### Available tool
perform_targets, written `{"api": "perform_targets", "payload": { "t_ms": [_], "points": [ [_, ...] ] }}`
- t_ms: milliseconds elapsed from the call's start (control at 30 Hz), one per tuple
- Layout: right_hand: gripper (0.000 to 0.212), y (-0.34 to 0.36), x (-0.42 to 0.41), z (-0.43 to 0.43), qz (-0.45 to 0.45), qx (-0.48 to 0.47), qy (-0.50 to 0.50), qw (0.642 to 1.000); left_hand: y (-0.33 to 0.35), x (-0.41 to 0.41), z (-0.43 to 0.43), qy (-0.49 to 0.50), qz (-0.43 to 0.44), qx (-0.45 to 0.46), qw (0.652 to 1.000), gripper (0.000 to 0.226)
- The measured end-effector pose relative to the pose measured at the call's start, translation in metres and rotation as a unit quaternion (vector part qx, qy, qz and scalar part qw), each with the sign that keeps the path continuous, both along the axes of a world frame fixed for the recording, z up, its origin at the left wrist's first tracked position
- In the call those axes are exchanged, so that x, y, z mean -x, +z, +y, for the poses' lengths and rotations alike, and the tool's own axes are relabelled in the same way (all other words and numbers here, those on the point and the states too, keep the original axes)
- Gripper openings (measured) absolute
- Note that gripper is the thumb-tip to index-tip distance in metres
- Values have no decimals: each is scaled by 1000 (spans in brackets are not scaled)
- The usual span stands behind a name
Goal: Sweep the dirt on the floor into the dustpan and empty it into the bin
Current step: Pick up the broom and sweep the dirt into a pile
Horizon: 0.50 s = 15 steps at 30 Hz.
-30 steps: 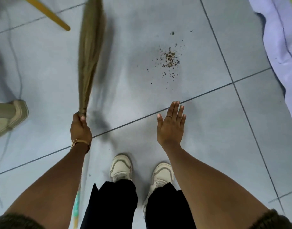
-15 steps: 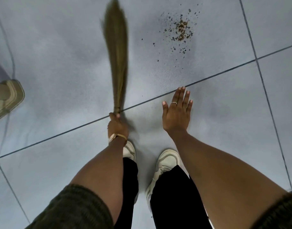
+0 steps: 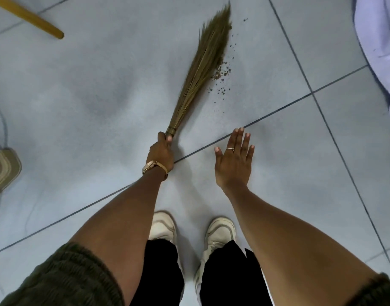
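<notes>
Closest in, the left hand (image 3: 160,154) is wrapped tight around the bound neck of the broom (image 3: 206,62), fingers closed just below the binding. Level with it, off to the side, the right hand (image 3: 232,161) hangs flat and empty, fingers spread, holding nothing.

Out from the grip, the bristles fan forward and away, angling over toward the empty hand's side. Right along their far edge sits the dirt (image 3: 221,72), a loose scatter of brown crumbs on the floor (image 3: 90,96), the thickest clump touching the bristles about midway up the fan, stragglers trailing back toward the tile joint and a few specks out past the tip.

The step in hand looks like gathering the crumbs into one pile. To do it well, I'd say keep the strokes short and low, the bristle side flat against the tile so the crumbs roll instead of flicking. Pull the outliers in first, those far specks beyond the tip, then the trailing ones near the joint. Grit could lodge in that groove, so sweep along it, not across.

No dustpan and no bin in view. Farther out from the grip, well clear of the dirt, a yellow wooden stick (image 3: 35,21) lies on the tiles.
</notes>
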State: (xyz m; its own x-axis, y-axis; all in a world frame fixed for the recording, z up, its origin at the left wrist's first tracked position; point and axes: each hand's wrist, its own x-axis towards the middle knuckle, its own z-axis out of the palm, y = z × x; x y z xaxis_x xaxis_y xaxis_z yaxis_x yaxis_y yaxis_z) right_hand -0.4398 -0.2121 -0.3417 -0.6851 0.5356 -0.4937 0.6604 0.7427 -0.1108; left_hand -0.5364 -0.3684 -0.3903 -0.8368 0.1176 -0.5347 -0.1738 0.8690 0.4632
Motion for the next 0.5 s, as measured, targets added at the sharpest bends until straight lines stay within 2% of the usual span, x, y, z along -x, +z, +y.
{"api": "perform_targets", "payload": {
  "t_ms": [167,300,500],
  "points": [
    [67,-5,12,3,22,11,-20,999,4,51,-21,-23,84,21,996,22],
    [66,-35,27,13,39,3,-28,999,-21,120,-17,4,76,73,994,30],
    [67,-80,31,31,65,-4,-38,997,-52,190,41,-71,114,118,984,42]
  ]
}}
